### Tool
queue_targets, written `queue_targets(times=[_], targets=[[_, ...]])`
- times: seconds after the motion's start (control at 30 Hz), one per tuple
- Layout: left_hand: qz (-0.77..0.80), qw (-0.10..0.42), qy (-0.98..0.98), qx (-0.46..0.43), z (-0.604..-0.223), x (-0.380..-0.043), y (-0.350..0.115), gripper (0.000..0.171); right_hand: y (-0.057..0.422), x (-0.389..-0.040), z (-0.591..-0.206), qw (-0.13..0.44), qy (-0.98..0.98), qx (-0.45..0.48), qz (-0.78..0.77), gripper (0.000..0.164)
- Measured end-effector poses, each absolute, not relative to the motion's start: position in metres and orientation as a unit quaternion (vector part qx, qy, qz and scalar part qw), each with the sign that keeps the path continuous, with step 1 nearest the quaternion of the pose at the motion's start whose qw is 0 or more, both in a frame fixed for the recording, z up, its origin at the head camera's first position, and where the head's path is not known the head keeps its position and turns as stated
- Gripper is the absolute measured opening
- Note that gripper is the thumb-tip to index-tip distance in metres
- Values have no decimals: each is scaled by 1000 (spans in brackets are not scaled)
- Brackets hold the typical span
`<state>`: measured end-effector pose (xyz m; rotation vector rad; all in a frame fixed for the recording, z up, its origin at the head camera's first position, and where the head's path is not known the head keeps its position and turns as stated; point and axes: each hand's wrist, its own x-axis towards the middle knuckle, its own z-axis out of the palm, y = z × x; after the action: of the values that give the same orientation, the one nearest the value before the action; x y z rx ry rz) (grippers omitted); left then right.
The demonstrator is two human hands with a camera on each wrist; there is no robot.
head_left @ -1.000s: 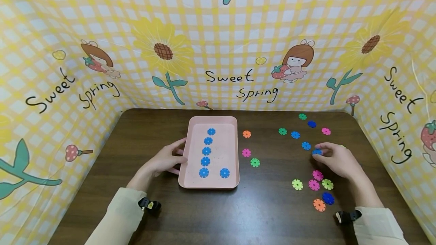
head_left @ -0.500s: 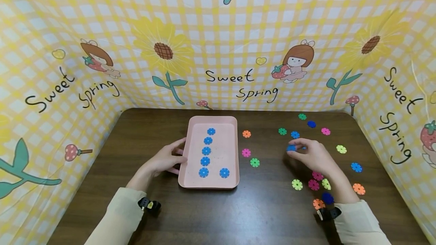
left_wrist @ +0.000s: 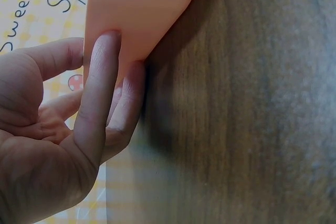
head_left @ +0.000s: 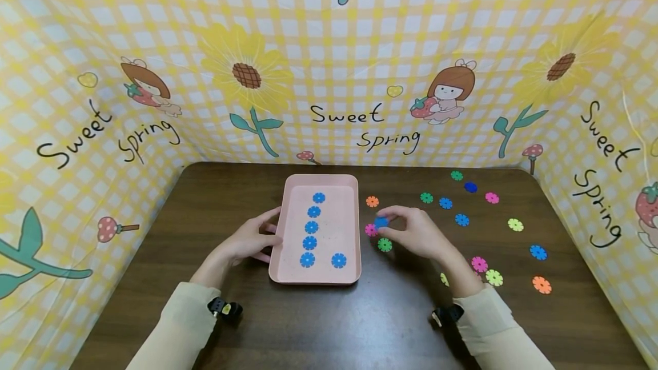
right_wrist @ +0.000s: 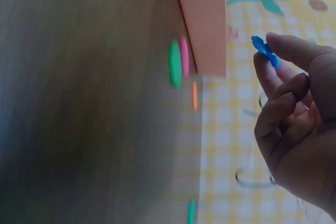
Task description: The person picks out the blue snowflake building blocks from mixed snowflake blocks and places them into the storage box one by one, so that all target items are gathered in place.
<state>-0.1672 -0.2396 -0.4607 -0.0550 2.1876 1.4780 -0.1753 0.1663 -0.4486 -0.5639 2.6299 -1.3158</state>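
Note:
My left hand (head_left: 252,238) is at the left side of a pink tray (head_left: 352,198). In the left wrist view its fingertips rest against the tray's outer wall (left_wrist: 142,3). Six-slot-like notched blue discs lie in the tray: several form a column, and a single blue disc (head_left: 338,260) lies at lower right. My right hand (head_left: 418,233) pinches a light-blue notched disc (head_left: 380,222) between thumb and forefinger, right of the tray. The right wrist view shows this blue disc (right_wrist: 265,52) edge-on between the fingertips. In the head view it partly overlaps a pink disc (head_left: 370,230).
An orange disc (head_left: 372,201) and a green disc (head_left: 384,245) lie by the tray's right side. Several loose discs are scattered farther right, including a light-blue disc (head_left: 461,220). Patterned cloth (head_left: 329,61) walls stand around the brown table (head_left: 221,187).
My right hand has carried the pinched blue disc leftward from among the scattered discs to near the tray's right edge. My left hand has stayed at the tray.

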Motion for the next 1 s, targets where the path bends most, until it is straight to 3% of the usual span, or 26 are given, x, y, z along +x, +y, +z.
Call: queue_targets(times=[0.5,0.73,1.0], targets=[[548,250,798,-20,-461,-169,-239,81,93,-181,-469,117,863,-227,-436,29],[549,251,797,-22,-462,-169,-239,80,77,-180,-477,140,889,-218,-376,26],[544,250,801,-20,-461,-168,-240,80,72,-179,-472,122,913,-236,-309,26]])
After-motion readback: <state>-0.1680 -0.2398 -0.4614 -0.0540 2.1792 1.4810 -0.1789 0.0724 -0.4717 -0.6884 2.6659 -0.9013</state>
